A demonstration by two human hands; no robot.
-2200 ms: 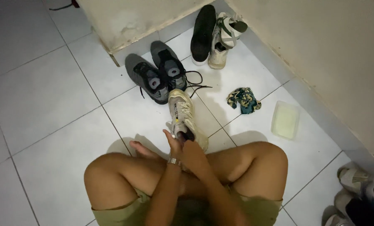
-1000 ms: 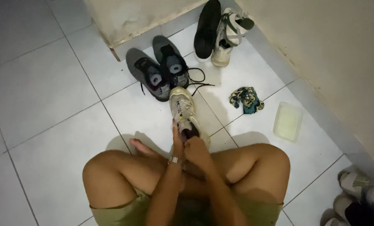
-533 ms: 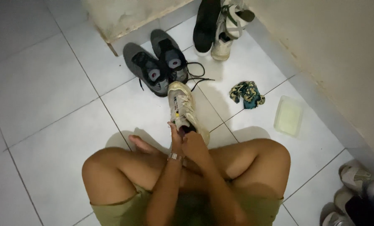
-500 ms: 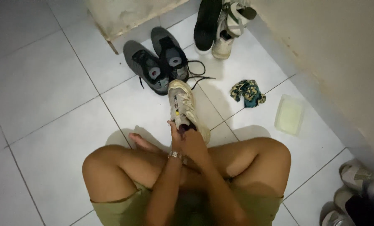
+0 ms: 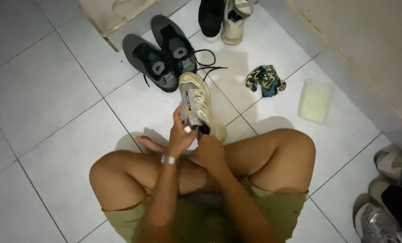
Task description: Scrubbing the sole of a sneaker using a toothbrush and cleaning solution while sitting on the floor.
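The cream sneaker (image 5: 200, 105) is held just above the floor (image 5: 48, 94), in front of the person's crossed legs. Its long axis runs away from the body, the toe pointing toward the far edge of the floor where the pair of grey sneakers (image 5: 165, 56) lies, the heel end nearest the person. The toe almost reaches the grey pair's loose black laces.

Both hands meet at the heel end, so the shoe stretches outward from the grip. The left hand (image 5: 180, 135), with a watch at the wrist, is closed on the near side of the shoe by the collar, a finger raised along the side. The right hand (image 5: 209, 150) is curled at the heel opening; whether its fingers reach inside or only clasp the rim cannot be told. The two hands sit about equally close to the shoe, the left a little farther along it.

Farther out, a crumpled patterned cloth (image 5: 265, 80) lies on the tiles toward the right wall, and a pale rectangular container (image 5: 315, 100) sits just beyond it, near the wall's foot. A black shoe and a beige shoe (image 5: 222, 18) stand at the far edge. More shoes (image 5: 388, 189) crowd the near right corner.
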